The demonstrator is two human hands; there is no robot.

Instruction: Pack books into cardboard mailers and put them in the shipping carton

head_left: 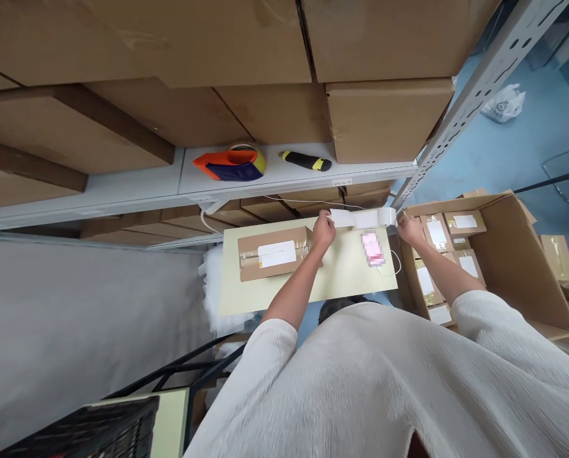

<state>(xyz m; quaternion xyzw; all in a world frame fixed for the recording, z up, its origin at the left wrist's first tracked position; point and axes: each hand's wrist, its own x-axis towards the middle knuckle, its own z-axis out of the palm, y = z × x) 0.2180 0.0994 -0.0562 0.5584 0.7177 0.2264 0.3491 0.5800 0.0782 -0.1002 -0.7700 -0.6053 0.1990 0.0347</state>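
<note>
White label strip with a rolled end point(365, 219) is extending above the pale-yellow table point(342, 273), the left hand point(324, 230) pinching its free end, the right hand point(410, 229) closing beside the roll, its grip unclear, while a taped brown cardboard box point(275, 253) is lying left.

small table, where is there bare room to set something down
Bare: between the left forearm and the pink item, and a strip between the taped box and the table's near edge. Crowded: right end, with label roll, pink item, white cable.
</note>
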